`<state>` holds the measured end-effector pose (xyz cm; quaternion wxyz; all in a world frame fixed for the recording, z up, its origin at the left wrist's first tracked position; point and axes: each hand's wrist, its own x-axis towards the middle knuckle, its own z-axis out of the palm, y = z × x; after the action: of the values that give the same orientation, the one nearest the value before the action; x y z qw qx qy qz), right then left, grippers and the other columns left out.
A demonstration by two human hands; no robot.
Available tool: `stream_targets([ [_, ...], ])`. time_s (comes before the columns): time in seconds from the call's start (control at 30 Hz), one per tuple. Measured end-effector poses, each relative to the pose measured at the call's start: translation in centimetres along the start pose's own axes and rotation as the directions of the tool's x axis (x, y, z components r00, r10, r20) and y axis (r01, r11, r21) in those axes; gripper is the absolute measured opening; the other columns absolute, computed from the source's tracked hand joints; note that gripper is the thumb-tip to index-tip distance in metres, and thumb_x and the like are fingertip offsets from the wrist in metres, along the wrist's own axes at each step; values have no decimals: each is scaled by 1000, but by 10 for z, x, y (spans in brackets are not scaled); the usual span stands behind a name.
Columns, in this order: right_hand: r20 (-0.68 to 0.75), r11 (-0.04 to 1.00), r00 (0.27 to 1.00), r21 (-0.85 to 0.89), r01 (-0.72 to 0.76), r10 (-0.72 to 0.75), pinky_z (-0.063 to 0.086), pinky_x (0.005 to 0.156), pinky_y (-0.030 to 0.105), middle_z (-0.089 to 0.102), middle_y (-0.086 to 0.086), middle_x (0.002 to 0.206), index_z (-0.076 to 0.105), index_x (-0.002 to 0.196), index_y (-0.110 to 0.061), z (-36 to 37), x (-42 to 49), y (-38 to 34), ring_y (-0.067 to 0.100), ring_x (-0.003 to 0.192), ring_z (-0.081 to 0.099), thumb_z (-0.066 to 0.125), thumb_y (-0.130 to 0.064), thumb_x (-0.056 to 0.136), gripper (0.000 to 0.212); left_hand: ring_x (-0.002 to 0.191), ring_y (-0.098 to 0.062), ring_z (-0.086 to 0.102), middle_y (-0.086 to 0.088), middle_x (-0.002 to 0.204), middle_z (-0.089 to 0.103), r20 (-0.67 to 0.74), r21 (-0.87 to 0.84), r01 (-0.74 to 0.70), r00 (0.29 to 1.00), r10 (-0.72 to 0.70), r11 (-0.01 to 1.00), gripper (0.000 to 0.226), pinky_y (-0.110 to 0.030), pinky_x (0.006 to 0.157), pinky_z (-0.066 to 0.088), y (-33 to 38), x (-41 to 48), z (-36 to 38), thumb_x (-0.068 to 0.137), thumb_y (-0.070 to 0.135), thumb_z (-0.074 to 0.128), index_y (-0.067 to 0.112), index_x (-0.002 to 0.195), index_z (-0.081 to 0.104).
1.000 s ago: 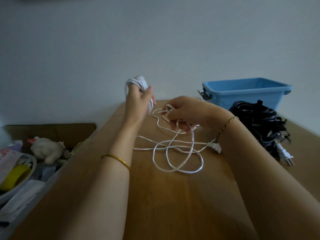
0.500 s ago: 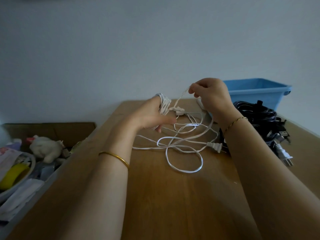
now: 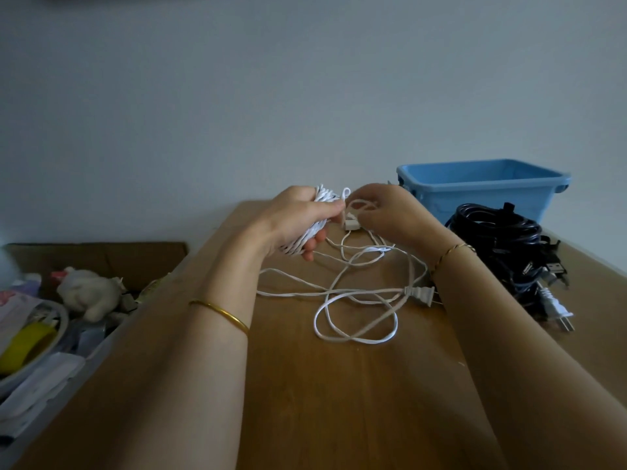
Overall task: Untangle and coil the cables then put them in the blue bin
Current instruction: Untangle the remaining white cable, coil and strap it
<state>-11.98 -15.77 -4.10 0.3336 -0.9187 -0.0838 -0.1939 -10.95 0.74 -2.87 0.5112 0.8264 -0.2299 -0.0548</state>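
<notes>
A thin white cable (image 3: 356,313) lies in loose loops on the wooden table (image 3: 339,401), ending in a two-pin plug (image 3: 420,294). Part of it is wound in a coil around my left hand (image 3: 298,222), which grips the coil above the table's far end. My right hand (image 3: 386,212) is close beside it and pinches a strand of the white cable near a small inline switch (image 3: 351,222). The blue bin (image 3: 481,188) stands at the back right. A pile of black cables (image 3: 502,239) lies in front of the bin.
A white-tipped plug (image 3: 556,312) and USB ends of the black pile stick out to the right. Left of the table stands an open cardboard box (image 3: 95,256) with a soft toy (image 3: 90,293), a yellow tape roll (image 3: 23,344) and papers. A plain wall is behind.
My right hand has come back down from in front of the bin to my left hand, bringing the strand with it. The coil on my left hand has grown; the loops on the table have shifted.
</notes>
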Motion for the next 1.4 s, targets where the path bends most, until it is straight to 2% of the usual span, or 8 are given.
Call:
stream_targets([
  [0.2,67,968,987,-196,157,-146,44,96,42,46,4,133,51,127,-20,6,4,-1,24,118,46,77,-29,72,62,42,-15,46,-6,57,51,-21,3,-3,1000,3,1000,28,-26,42,44,0,0,3,97,32,52,5,88,57],
  [0.57,-95,974,978,-151,168,-184,49,77,35,62,-3,100,72,98,-18,-7,1,3,12,89,57,64,-38,85,25,42,-13,47,-2,53,51,38,-10,23,999,-23,1000,35,-25,43,45,0,2,0,97,34,52,0,98,61],
  [0.73,-76,949,991,289,128,-110,51,56,24,66,-4,76,71,100,-9,-16,-4,3,7,53,58,61,-13,90,14,43,-17,49,-6,59,54,-24,200,63,998,-59,978,23,-29,49,49,-10,5,-3,94,24,56,1,93,59],
  [0.9,102,728,993,677,-108,52,19,35,16,48,0,51,67,92,-12,-15,-4,7,8,37,25,44,0,93,26,46,-16,52,-5,62,55,36,289,86,994,-100,953,20,-32,51,52,-13,4,-9,94,25,57,4,94,58],
  [1.1,294,42,891,944,-328,346,14,25,14,29,-6,38,44,68,-15,-11,8,19,4,26,17,31,-4,95,32,43,-13,51,-4,61,57,121,340,95,982,-143,936,17,-26,45,50,-7,-1,-6,93,21,59,7,85,56],
  [1.23,346,-176,853,938,-300,391,13,24,14,30,-6,36,42,67,-15,-3,10,27,4,24,17,31,-8,98,34,44,-10,49,-4,61,56,288,225,80,947,-144,971,17,-24,44,49,3,-7,-7,94,21,58,7,84,56],
  [1.3,379,-116,853,925,-362,360,13,24,13,30,-6,36,44,68,-15,-1,10,31,3,24,18,31,-7,98,33,40,-8,45,-4,59,53,351,103,83,930,-114,991,15,-21,40,46,5,-10,-9,95,18,56,7,85,55],
  [1.4,408,256,868,840,-478,282,15,26,12,35,-6,39,50,71,-14,-1,8,38,3,25,20,35,-7,97,31,35,-5,39,-1,54,48,391,-108,97,919,-47,989,17,-17,35,40,5,-13,-15,89,21,57,6,82,53],
])
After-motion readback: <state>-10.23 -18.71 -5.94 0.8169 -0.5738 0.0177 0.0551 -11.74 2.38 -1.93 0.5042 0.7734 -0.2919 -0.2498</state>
